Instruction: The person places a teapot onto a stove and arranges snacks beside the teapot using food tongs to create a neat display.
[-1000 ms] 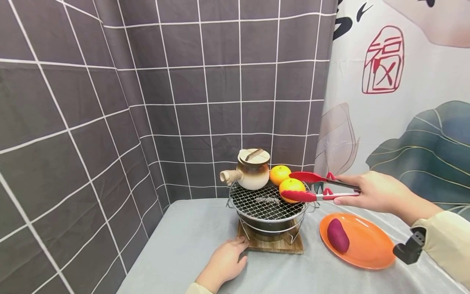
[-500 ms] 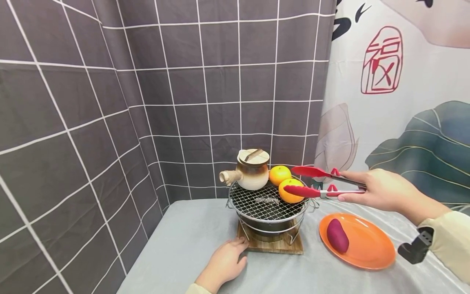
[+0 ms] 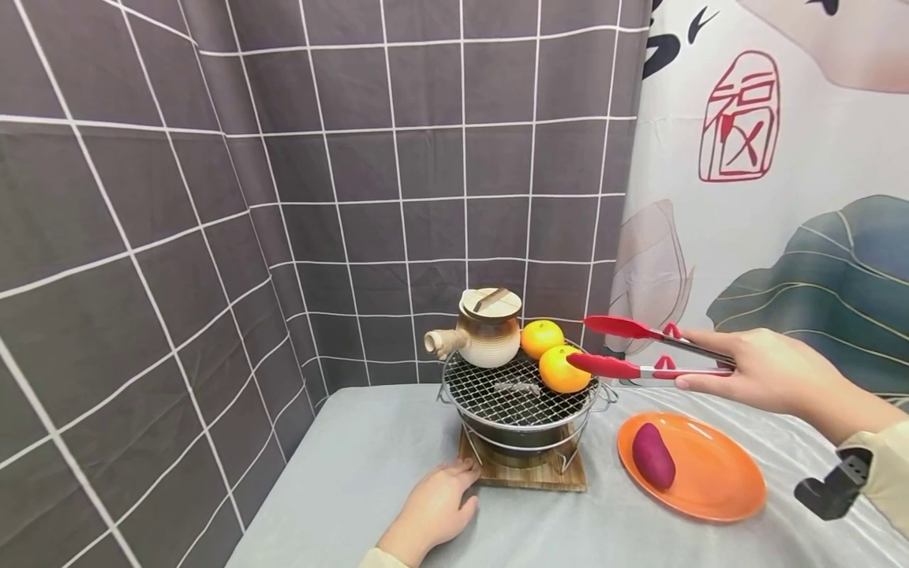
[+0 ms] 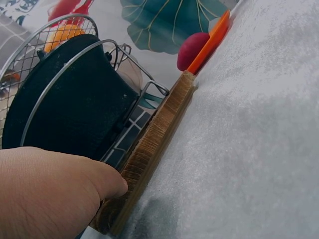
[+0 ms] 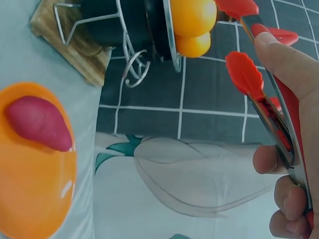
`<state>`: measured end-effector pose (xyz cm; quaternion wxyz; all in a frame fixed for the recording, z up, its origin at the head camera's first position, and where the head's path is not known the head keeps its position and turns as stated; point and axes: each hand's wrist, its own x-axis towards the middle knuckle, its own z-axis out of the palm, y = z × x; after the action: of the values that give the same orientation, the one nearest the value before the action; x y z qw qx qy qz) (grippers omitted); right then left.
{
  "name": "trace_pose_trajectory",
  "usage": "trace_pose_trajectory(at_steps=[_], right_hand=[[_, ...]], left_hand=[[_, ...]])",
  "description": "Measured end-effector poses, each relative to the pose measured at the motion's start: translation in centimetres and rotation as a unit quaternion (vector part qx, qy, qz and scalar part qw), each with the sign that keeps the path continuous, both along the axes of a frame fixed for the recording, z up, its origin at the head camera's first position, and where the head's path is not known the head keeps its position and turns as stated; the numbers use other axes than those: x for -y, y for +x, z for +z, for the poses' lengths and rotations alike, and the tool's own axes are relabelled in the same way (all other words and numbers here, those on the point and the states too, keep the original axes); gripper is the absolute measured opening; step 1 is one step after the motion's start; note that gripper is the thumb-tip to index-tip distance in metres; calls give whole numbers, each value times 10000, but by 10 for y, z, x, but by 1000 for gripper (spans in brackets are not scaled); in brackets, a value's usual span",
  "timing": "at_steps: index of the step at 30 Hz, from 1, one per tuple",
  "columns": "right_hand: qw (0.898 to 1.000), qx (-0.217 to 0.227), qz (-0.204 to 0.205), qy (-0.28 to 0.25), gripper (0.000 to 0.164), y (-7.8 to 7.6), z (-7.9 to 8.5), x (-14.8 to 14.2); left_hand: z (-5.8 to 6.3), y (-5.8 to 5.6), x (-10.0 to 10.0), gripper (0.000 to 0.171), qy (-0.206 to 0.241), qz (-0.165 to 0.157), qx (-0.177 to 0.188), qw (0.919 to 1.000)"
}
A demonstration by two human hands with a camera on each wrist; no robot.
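My right hand holds red-tipped tongs, their arms spread apart with nothing between them. In the head view the lower tip overlaps the front orange; the right wrist view shows both tips apart from the fruit. A second orange sits behind it on the wire grill rack. Beside them stands a lidded clay pot with a side handle. My left hand rests on the table, its fingertips touching the left edge of the wooden board under the stove.
An orange plate lies right of the stove, with a purple sweet potato on it. Under the rack is a dark stove bowl in a wire stand. A small grey stick-like piece lies on the rack. Gridded curtain hangs behind.
My right hand has drawn the tongs rightward, away from the oranges. Both oranges stay on the rack, and my left hand keeps its place at the board.
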<state>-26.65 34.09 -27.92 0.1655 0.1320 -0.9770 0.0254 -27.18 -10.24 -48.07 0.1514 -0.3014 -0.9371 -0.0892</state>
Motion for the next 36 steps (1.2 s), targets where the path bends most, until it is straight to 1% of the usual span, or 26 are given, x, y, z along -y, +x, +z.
trace_pose_trajectory(at_steps=[8, 14, 21, 27, 32, 34, 36], right_hand=[[9999, -2, -109, -34, 89, 9, -13, -19], [9998, 2, -194, -34, 85, 16, -27, -31], [9994, 91, -287, -147, 83, 22, -49, -44], [9994, 157, -220, -202, 77, 27, -73, -51], [9996, 107, -210, -146, 74, 30, -92, -56], [9996, 94, -181, -208, 74, 31, -98, -59], [9991, 205, -232, -292, 75, 30, -105, -62]], left_hand=[[-1, 2, 1, 38, 22, -41, -79, 10000], [-2, 2, 1, 38, 67, -24, -75, 9999], [-2, 2, 1, 38, 64, -11, -86, 9999], [0, 2, 1, 38, 57, -24, -6, 10000], [-1, 1, 1, 38, 43, -22, -41, 10000], [-1, 1, 1, 38, 39, -29, -69, 10000], [0, 1, 0, 39, 37, -30, -76, 10000]])
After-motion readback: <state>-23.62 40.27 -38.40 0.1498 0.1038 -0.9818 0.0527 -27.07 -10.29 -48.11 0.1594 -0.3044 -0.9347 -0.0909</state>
